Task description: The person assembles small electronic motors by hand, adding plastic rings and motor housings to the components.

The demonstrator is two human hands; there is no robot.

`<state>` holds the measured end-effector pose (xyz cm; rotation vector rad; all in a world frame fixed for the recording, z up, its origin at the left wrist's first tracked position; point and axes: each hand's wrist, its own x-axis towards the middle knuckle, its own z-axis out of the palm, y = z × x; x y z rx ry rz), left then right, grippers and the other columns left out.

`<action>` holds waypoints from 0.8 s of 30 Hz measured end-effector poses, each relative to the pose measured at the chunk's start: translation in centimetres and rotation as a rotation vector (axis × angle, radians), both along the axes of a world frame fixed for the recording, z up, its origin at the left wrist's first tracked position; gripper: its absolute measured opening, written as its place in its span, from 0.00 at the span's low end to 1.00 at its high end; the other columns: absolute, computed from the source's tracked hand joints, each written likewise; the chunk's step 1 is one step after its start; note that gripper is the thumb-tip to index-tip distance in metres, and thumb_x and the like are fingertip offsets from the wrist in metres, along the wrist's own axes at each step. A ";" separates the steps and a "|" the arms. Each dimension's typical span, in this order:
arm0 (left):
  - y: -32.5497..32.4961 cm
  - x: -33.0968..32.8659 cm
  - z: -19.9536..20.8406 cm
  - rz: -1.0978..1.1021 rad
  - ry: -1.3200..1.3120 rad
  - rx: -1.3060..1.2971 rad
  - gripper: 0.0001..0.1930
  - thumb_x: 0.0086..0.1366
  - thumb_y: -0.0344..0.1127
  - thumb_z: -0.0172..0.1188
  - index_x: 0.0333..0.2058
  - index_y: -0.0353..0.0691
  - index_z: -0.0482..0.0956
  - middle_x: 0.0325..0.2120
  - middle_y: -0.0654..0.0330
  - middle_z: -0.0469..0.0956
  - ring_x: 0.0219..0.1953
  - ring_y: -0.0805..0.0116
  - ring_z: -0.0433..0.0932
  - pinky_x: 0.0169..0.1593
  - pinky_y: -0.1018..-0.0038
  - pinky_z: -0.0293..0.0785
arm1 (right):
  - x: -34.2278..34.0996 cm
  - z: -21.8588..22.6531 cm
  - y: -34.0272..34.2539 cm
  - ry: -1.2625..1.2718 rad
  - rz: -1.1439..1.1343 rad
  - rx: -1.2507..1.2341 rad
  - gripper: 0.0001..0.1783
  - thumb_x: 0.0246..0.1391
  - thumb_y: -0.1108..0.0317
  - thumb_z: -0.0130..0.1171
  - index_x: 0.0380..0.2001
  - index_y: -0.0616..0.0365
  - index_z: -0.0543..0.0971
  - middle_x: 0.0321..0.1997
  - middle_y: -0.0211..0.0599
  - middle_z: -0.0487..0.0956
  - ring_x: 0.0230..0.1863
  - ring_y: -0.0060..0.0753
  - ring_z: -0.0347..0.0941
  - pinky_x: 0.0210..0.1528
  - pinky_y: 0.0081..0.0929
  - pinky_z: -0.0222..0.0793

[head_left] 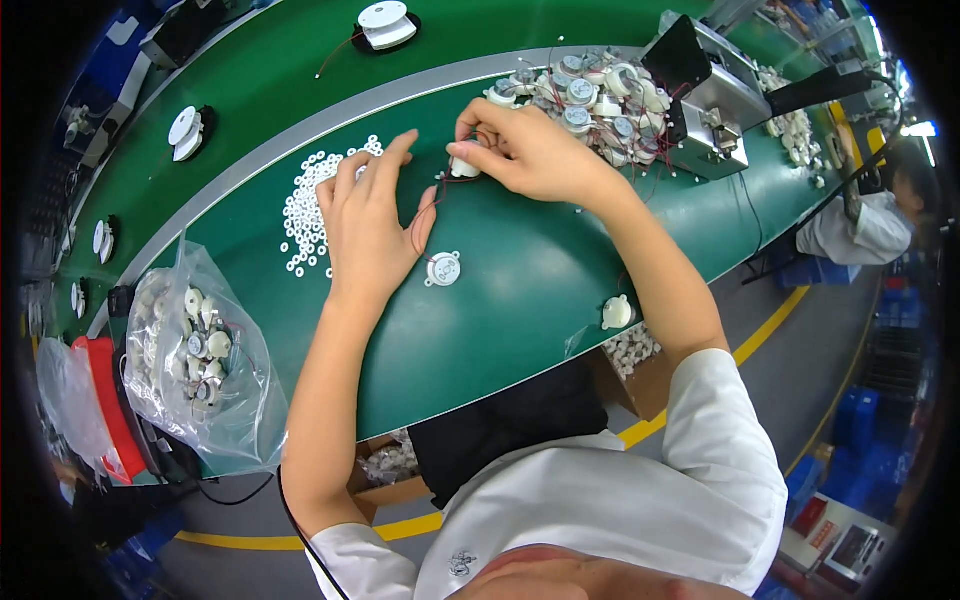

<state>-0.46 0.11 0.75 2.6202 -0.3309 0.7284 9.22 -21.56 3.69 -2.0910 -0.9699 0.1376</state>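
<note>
My right hand (530, 150) pinches a small white round motor (466, 163) between thumb and fingers above the green worktop (500, 310). Thin dark red wires hang from that motor and loop over toward my left thumb. My left hand (370, 220) has its fingers spread, the fingertips beside a loose heap of small white ring washers (308, 205). Part of the heap is hidden under that hand. Just right of my left wrist a silver-faced motor with two mounting ears (443, 268) lies on the worktop. Another white motor (618, 312) lies near the front edge.
A large pile of wired motors (590, 95) lies at the back right, beside a metal bench device (710, 130). At left stands a clear bag of motors (205, 350). White-and-black assemblies (385, 25) sit on the green belt behind. A co-worker (865, 225) sits far right.
</note>
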 end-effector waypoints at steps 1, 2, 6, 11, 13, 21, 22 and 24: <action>-0.3 -0.3 -0.1 0.024 0.023 -0.067 0.37 0.57 0.41 0.77 0.65 0.45 0.74 0.47 0.62 0.86 0.55 0.58 0.76 0.59 0.60 0.64 | -0.2 -0.2 0.3 -0.037 -0.046 -0.020 0.16 0.68 0.56 0.64 0.40 0.60 0.78 0.20 0.41 0.78 0.22 0.41 0.77 0.27 0.37 0.69; -0.5 -0.4 -0.3 0.044 0.027 -0.062 0.43 0.55 0.45 0.79 0.67 0.42 0.71 0.49 0.59 0.83 0.55 0.58 0.76 0.59 0.61 0.64 | -0.4 -0.3 0.6 -0.050 -0.054 -0.029 0.16 0.68 0.57 0.63 0.40 0.61 0.80 0.21 0.44 0.80 0.23 0.49 0.79 0.28 0.41 0.72; -1.1 -0.8 0.0 0.055 0.040 -0.043 0.48 0.52 0.50 0.81 0.68 0.40 0.69 0.51 0.56 0.80 0.56 0.55 0.75 0.60 0.59 0.63 | -0.1 -1.3 1.5 -0.076 -0.168 0.053 0.19 0.70 0.54 0.63 0.40 0.64 0.82 0.22 0.37 0.80 0.21 0.29 0.73 0.26 0.31 0.67; -1.9 -1.1 -0.3 0.072 0.029 -0.028 0.57 0.47 0.61 0.81 0.70 0.38 0.67 0.56 0.51 0.77 0.59 0.51 0.72 0.61 0.56 0.62 | 0.1 -0.4 1.5 0.140 -0.264 0.208 0.24 0.72 0.49 0.60 0.40 0.64 0.83 0.25 0.26 0.79 0.24 0.16 0.67 0.25 0.25 0.63; -1.7 -1.0 -0.5 0.089 0.035 -0.021 0.55 0.47 0.62 0.80 0.68 0.37 0.69 0.57 0.51 0.78 0.59 0.50 0.72 0.62 0.56 0.62 | 0.1 0.3 1.5 0.390 -0.234 0.379 0.24 0.72 0.47 0.59 0.40 0.62 0.83 0.26 0.25 0.78 0.25 0.15 0.67 0.26 0.23 0.63; -2.0 -1.1 -0.2 0.008 0.026 0.056 0.37 0.47 0.59 0.79 0.46 0.33 0.87 0.53 0.58 0.83 0.58 0.51 0.73 0.59 0.55 0.61 | 0.2 -0.2 1.3 0.030 -0.166 0.068 0.14 0.68 0.63 0.65 0.47 0.64 0.83 0.26 0.29 0.80 0.28 0.20 0.73 0.32 0.26 0.71; -2.0 -1.1 -0.3 -0.038 0.027 0.048 0.33 0.48 0.57 0.79 0.45 0.35 0.87 0.52 0.59 0.83 0.57 0.52 0.74 0.58 0.55 0.62 | 0.3 -0.7 1.3 0.007 -0.165 0.038 0.14 0.68 0.63 0.65 0.48 0.64 0.83 0.26 0.33 0.80 0.27 0.23 0.74 0.32 0.28 0.71; -1.9 -1.2 -0.4 -0.083 0.029 0.039 0.30 0.49 0.55 0.79 0.43 0.36 0.88 0.51 0.59 0.84 0.56 0.52 0.74 0.56 0.56 0.63 | 0.5 -1.7 1.5 -0.051 -0.140 0.005 0.14 0.67 0.65 0.64 0.49 0.65 0.82 0.26 0.42 0.81 0.26 0.35 0.77 0.32 0.34 0.71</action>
